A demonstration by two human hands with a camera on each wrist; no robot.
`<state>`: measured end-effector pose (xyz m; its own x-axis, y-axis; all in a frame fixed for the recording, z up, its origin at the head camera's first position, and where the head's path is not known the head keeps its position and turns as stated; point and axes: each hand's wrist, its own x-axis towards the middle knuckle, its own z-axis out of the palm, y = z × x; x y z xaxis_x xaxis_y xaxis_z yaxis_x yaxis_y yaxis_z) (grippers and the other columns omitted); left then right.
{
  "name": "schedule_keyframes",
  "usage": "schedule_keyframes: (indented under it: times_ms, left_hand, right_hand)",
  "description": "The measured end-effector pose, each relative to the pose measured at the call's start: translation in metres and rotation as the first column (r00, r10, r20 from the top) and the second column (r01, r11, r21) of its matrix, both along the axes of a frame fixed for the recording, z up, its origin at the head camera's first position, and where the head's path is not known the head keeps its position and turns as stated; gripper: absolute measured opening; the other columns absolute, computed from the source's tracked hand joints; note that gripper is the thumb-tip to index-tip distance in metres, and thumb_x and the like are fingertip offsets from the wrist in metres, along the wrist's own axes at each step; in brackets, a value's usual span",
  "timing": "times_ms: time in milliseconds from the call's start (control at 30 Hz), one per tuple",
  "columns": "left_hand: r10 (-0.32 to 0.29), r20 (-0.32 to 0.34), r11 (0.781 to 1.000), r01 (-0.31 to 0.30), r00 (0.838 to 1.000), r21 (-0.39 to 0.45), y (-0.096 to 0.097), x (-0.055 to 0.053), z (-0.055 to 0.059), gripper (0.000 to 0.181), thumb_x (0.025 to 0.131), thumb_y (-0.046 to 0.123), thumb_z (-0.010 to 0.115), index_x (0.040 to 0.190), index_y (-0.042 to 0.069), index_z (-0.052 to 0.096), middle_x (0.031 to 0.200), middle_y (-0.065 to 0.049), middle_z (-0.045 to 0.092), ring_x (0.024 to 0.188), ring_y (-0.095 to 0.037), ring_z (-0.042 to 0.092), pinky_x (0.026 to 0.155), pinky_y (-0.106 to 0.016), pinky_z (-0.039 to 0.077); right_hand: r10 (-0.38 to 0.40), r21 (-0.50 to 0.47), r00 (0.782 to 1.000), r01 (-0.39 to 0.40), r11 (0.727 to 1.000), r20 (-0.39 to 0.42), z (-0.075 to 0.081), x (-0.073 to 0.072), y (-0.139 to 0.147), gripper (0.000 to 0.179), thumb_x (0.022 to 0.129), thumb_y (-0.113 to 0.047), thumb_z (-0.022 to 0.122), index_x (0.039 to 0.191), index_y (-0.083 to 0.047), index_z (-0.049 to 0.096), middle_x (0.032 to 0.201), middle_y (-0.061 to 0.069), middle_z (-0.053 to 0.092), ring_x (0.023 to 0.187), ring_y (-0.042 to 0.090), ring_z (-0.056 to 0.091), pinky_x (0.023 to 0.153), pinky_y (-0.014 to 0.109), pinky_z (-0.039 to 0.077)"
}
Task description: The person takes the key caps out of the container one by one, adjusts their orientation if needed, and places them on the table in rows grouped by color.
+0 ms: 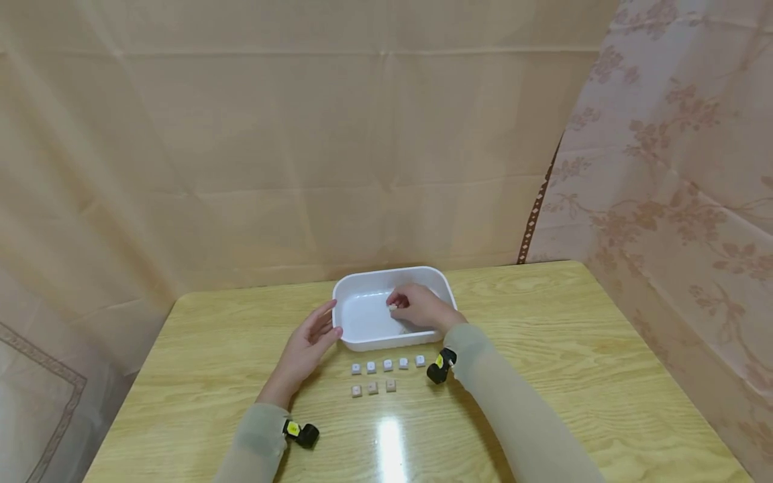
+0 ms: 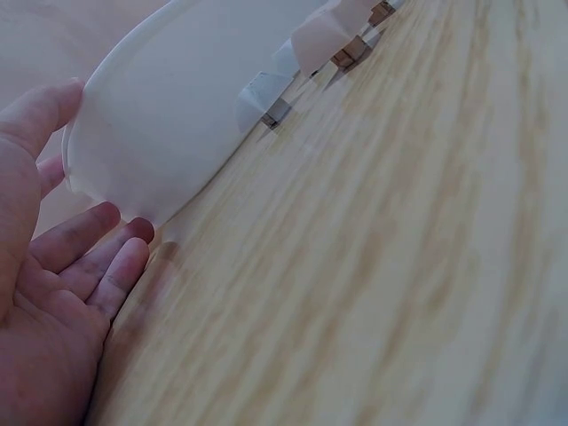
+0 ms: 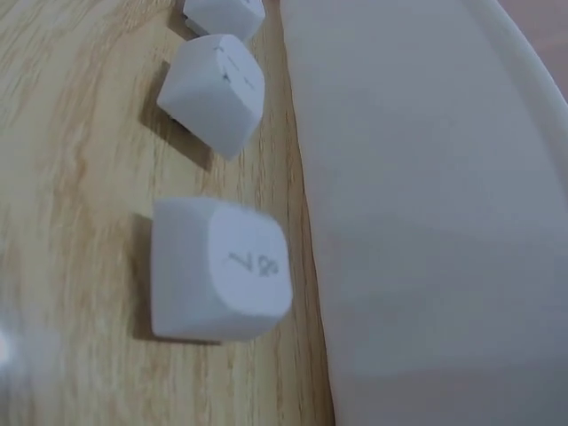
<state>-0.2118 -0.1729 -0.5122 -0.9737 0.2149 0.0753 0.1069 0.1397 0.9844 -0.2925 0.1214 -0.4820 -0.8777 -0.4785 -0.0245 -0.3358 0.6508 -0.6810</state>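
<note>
A white plastic basin (image 1: 386,342) stands near the table's back edge. My left hand (image 1: 308,342) touches its left end with relaxed fingers; in the left wrist view the thumb lies at the rim and the other fingertips meet the lower wall. Inside the basin, my right hand (image 1: 419,306) pinches a small pale keycap (image 1: 393,307) between thumb and fingers. Several white keycaps (image 1: 388,365) form a row in front of the basin, and three beige keycaps (image 1: 372,388) lie in a row nearer me. The right wrist view shows a white keycap (image 3: 222,269) marked 7 and 8, but not the hand.
The wood-grain table (image 1: 241,362) carries all of this. A beige curtain (image 1: 302,147) hangs behind its back edge, and a floral cloth (image 1: 688,174) hangs at the right. Black wrist cameras sit on both sleeves.
</note>
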Motion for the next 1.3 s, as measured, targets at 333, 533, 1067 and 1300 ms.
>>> schedule_keyframes:
  times_ms: [333,533,1067,1300]
  left_hand:
    - [0.009,0.01,1.0,-0.009,1.0,-0.018,0.0,0.001,-0.001,0.063,0.107,0.014,0.073,0.165,0.012,0.048,0.164,-0.024,0.051,0.148,-0.041,0.053,0.111,-0.021,0.051]
    - [0.007,0.021,1.0,-0.006,1.0,-0.029,-0.002,0.001,-0.002,0.063,0.108,0.017,0.073,0.165,0.015,0.048,0.165,-0.022,0.049,0.15,-0.039,0.052,0.114,-0.026,0.05]
    - [0.009,0.006,1.0,-0.009,1.0,-0.015,-0.002,-0.001,-0.002,0.063,0.107,0.011,0.073,0.165,0.011,0.048,0.164,-0.024,0.05,0.148,-0.042,0.053,0.111,-0.022,0.051]
    - [0.008,0.016,1.0,-0.008,1.0,-0.026,-0.001,0.0,0.0,0.063,0.107,0.015,0.073,0.165,0.014,0.049,0.165,-0.02,0.05,0.149,-0.039,0.053,0.115,-0.028,0.051]
  right_hand:
    - [-0.026,-0.029,0.999,0.027,0.999,0.037,0.002,0.003,0.0,0.016,0.104,-0.011,0.075,0.12,-0.014,0.078,0.108,-0.001,0.073,0.104,0.018,0.063,0.101,0.04,0.055]
    - [-0.025,-0.046,1.0,0.025,0.999,-0.007,0.003,0.003,0.001,0.017,0.106,-0.009,0.071,0.12,-0.012,0.079,0.113,0.002,0.075,0.107,0.02,0.066,0.103,0.042,0.056]
    - [-0.041,-0.249,0.992,0.009,0.969,-0.123,0.019,0.005,0.003,0.024,0.106,-0.004,0.07,0.128,-0.001,0.078,0.122,0.012,0.08,0.103,0.02,0.072,0.094,0.037,0.061]
    - [-0.018,-0.3,0.98,-0.043,0.953,-0.198,0.032,0.024,0.008,0.03,0.108,-0.006,0.069,0.137,0.0,0.071,0.107,0.011,0.076,0.092,0.019,0.072,0.087,0.037,0.064]
